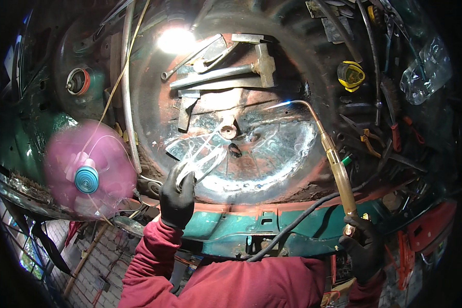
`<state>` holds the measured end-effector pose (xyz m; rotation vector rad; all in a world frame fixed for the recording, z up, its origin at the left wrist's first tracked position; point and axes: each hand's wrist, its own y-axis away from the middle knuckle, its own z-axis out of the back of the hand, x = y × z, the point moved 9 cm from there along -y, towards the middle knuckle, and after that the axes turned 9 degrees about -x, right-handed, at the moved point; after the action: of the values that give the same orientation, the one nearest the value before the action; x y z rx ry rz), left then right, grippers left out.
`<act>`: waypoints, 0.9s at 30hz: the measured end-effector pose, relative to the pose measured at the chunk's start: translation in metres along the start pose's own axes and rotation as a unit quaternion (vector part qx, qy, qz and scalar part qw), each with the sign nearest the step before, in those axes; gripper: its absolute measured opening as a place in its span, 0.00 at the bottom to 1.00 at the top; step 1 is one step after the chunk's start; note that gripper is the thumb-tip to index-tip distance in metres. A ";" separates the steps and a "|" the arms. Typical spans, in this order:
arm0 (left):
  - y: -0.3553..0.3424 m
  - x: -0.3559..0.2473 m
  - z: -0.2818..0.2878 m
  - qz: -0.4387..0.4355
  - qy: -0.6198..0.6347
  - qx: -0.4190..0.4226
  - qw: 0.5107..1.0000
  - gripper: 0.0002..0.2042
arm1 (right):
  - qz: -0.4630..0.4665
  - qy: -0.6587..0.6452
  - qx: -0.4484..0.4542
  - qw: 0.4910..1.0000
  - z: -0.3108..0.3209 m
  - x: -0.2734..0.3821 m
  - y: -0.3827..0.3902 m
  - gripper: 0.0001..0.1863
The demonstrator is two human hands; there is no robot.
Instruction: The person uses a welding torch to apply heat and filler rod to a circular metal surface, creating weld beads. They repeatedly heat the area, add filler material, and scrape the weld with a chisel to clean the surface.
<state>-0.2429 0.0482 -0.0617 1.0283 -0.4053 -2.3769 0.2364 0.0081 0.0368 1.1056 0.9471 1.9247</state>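
Observation:
My gloved left hand (177, 198) is closed around a loose coil of thin, pale shiny wire (214, 158), whose loops stick up from the fingers. My gloved right hand (363, 242) grips the valve end of a brass gas torch (340, 177). The torch's bent tip points left, and a small blue-white flame burns at it. Both hands are at the near side of a round, worn metal well (277, 187) in a car body. The flame hangs over the well, apart from the wire. A dark hose (303, 218) runs near the torch across the green edge.
A hammer (264, 65) and other metal tools lie at the well's far side, near a bright lamp (176, 40). At left a pink fan (61, 164) is blurred. Pliers (368, 142), a yellow tape measure (350, 76) and a clear plastic bag (427, 72) are at right.

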 end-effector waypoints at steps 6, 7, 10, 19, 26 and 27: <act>0.026 0.006 -0.023 -0.056 -0.317 0.187 0.928 0.19 | -0.015 -0.017 -0.001 1.000 -0.001 0.003 -0.002 0.26; 0.032 0.014 -0.027 -0.045 -0.368 0.236 0.898 0.20 | -0.013 -0.020 -0.004 1.000 -0.001 0.003 -0.002 0.26; 0.041 0.047 -0.031 -0.054 -0.409 0.286 0.865 0.22 | -0.031 -0.041 -0.005 0.999 -0.001 0.004 -0.002 0.26; 0.006 -0.005 -0.045 -0.096 -0.240 0.229 0.938 0.06 | -0.090 -0.076 -0.002 0.993 -0.004 0.018 -0.008 0.25; 0.005 -0.027 -0.065 -0.087 0.024 0.304 0.948 0.08 | -0.142 -0.115 -0.005 0.983 -0.004 0.033 -0.007 0.20; 0.008 -0.029 -0.073 -0.059 0.048 0.326 0.942 0.09 | -0.145 -0.121 -0.007 0.982 -0.007 0.035 -0.009 0.20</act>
<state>-0.1692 0.0536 -0.0898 1.4769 -1.1766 -2.3224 0.2189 0.0408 0.0399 1.0971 0.9019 1.5230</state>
